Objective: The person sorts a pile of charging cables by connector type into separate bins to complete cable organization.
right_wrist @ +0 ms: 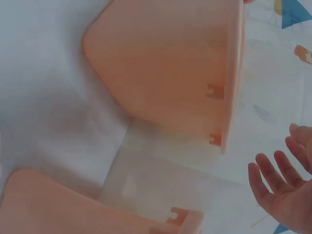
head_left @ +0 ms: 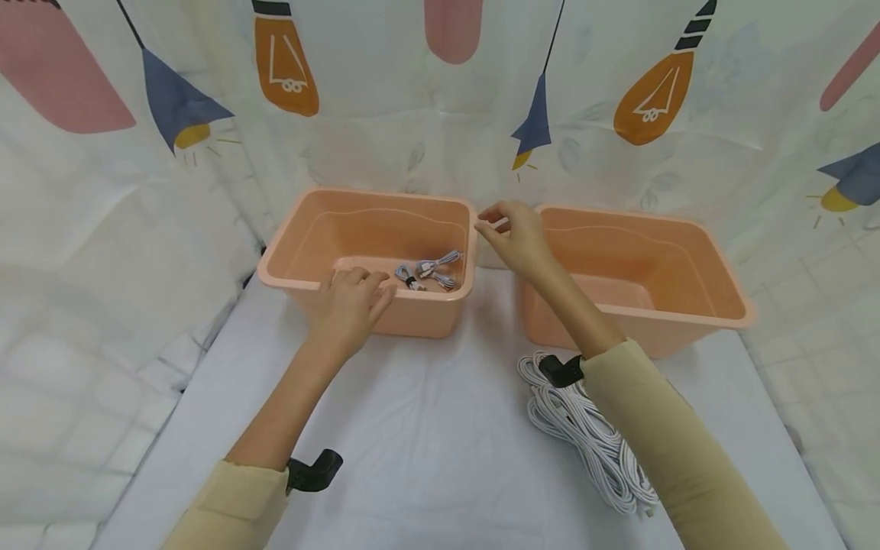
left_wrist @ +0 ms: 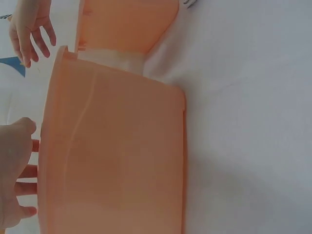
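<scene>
A peach plastic bin (head_left: 371, 315) stands at the left with several small bundled cables (head_left: 440, 263) in its right end; some have plugs and one has a black tie. My left hand (head_left: 352, 305) is at this bin's front rim, fingers loosely bent over its inside and holding nothing. The left wrist view shows that hand (left_wrist: 13, 170) beside the rim. Above the gap between the bins is my right hand (head_left: 521, 238), close to the left bin's right rim. Its fingers are apart and bare in the right wrist view, where the hand (right_wrist: 287, 190) hangs beyond the bin edges.
A second peach bin (head_left: 612, 290) stands at the right, with no contents showing. Long white coiled cables (head_left: 584, 435) lie in front of it, partly under my right sleeve (head_left: 674, 435). White cloth (head_left: 440, 458) covers the table; a lamp-patterned curtain (head_left: 440, 137) hangs behind.
</scene>
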Available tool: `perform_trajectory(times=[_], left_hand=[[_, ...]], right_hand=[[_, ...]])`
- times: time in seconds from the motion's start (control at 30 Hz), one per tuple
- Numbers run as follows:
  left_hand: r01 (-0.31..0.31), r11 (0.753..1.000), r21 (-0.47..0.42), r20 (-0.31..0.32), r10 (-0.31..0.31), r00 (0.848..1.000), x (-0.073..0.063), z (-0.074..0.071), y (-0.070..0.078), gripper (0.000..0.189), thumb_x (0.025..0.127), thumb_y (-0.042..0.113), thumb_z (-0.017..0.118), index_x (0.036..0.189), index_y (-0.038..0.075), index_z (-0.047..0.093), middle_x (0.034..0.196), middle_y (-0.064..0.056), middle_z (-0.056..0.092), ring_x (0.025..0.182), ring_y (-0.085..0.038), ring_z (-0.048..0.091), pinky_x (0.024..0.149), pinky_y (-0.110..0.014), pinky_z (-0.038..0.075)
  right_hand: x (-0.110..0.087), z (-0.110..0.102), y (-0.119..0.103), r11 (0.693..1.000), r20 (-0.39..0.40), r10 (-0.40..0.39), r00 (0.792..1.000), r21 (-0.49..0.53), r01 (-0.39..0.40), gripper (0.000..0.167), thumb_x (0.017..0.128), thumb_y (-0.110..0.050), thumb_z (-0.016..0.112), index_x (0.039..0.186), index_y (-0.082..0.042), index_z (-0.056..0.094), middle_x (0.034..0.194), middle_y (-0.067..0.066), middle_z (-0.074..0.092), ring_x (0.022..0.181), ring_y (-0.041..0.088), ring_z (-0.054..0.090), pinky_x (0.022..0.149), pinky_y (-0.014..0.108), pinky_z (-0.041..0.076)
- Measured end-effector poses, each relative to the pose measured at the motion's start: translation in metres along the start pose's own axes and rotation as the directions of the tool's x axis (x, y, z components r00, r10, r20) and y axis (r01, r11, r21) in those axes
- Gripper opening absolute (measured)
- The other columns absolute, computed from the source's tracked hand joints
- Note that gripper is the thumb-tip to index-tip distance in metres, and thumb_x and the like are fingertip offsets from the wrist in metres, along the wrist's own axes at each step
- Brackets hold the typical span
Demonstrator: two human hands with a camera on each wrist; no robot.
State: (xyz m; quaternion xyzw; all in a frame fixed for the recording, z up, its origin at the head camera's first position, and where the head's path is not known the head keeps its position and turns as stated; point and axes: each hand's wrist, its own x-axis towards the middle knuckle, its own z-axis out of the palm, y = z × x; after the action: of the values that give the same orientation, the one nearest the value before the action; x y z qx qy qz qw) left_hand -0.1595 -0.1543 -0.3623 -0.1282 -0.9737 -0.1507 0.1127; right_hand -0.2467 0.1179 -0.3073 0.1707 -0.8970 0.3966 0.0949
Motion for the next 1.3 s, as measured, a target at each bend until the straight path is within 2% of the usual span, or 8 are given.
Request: perform_trajectory(times=[0.23, 0.4, 0.73, 0.9, 1.07, 1.13, 1.3], left_hand=[[-0.057, 0.998, 0.015, -0.028, 0.057, 0.998, 0.002, 0.004, 0.01, 0.041, 0.109, 0.035, 0.056, 0.134, 0.004, 0.068, 0.124, -0.022, 0.07, 0.121, -0.042, 0.065, 0.116, -0.057, 0.038], [-0.067, 0.998, 0.015, -0.022, 0.067, 0.998, 0.004, 0.008, 0.017, 0.042, 0.109, 0.036, 0.056, 0.137, 0.006, 0.067, 0.127, -0.021, 0.069, 0.121, -0.042, 0.065, 0.117, -0.054, 0.038], [-0.091, 0.996, 0.002, -0.005, 0.091, 0.996, 0.009, 0.016, 0.035, 0.044, 0.111, 0.04, 0.052, 0.143, 0.012, 0.065, 0.134, -0.017, 0.067, 0.128, -0.04, 0.063, 0.118, -0.056, 0.037], [-0.122, 0.992, -0.022, -0.013, 0.122, 0.992, 0.012, 0.02, 0.045, 0.04, 0.111, 0.036, 0.053, 0.142, 0.012, 0.065, 0.135, -0.017, 0.065, 0.129, -0.039, 0.061, 0.117, -0.053, 0.038], [-0.158, 0.987, -0.017, -0.045, 0.157, 0.987, 0.015, 0.024, 0.054, 0.038, 0.111, 0.034, 0.056, 0.142, 0.014, 0.064, 0.133, -0.017, 0.065, 0.128, -0.038, 0.061, 0.117, -0.054, 0.04], [-0.172, 0.985, -0.011, -0.059, 0.171, 0.983, 0.017, 0.025, 0.058, 0.037, 0.11, 0.034, 0.057, 0.141, 0.015, 0.064, 0.131, -0.016, 0.066, 0.127, -0.037, 0.061, 0.117, -0.054, 0.04], [-0.193, 0.981, -0.013, -0.06, 0.192, 0.98, 0.019, 0.029, 0.068, 0.033, 0.111, 0.036, 0.056, 0.133, 0.015, 0.068, 0.135, -0.013, 0.066, 0.132, -0.037, 0.059, 0.118, -0.057, 0.039]], right_hand=[[-0.022, -0.005, 0.007, 0.999, -0.033, -0.023, 0.999, 0.023, 0.024, 0.023, 0.1, -0.008, 0.07, 0.116, 0.008, 0.071, 0.116, 0.027, 0.069, 0.104, 0.042, 0.073, 0.093, 0.051, 0.059], [-0.039, -0.01, 0.01, 0.999, -0.038, -0.015, 0.999, 0.03, 0.016, 0.024, 0.101, -0.01, 0.072, 0.118, 0.007, 0.071, 0.116, 0.025, 0.069, 0.105, 0.04, 0.074, 0.09, 0.049, 0.061], [-0.074, -0.018, 0.016, 1.0, -0.088, -0.028, 0.996, 0.005, 0.028, 0.022, 0.099, -0.01, 0.074, 0.116, 0.004, 0.073, 0.112, 0.023, 0.07, 0.101, 0.038, 0.074, 0.084, 0.051, 0.063], [-0.09, -0.023, 0.02, 1.0, -0.101, -0.02, 0.995, -0.015, 0.019, 0.021, 0.099, -0.006, 0.073, 0.116, 0.006, 0.072, 0.113, 0.025, 0.068, 0.103, 0.041, 0.072, 0.085, 0.054, 0.062], [-0.106, -0.028, 0.022, 1.0, -0.084, 0.026, 0.996, 0.006, -0.025, 0.021, 0.1, -0.006, 0.072, 0.117, 0.006, 0.071, 0.116, 0.026, 0.067, 0.108, 0.043, 0.07, 0.09, 0.056, 0.06], [-0.113, -0.029, 0.024, 0.999, -0.082, 0.038, 0.996, 0.011, -0.038, 0.021, 0.099, -0.006, 0.072, 0.117, 0.006, 0.071, 0.118, 0.026, 0.067, 0.109, 0.042, 0.07, 0.091, 0.056, 0.06], [-0.132, -0.033, 0.033, 1.0, -0.095, 0.008, 0.995, -0.01, -0.009, 0.022, 0.099, -0.005, 0.073, 0.119, 0.004, 0.072, 0.12, 0.023, 0.069, 0.107, 0.04, 0.07, 0.089, 0.056, 0.06]])
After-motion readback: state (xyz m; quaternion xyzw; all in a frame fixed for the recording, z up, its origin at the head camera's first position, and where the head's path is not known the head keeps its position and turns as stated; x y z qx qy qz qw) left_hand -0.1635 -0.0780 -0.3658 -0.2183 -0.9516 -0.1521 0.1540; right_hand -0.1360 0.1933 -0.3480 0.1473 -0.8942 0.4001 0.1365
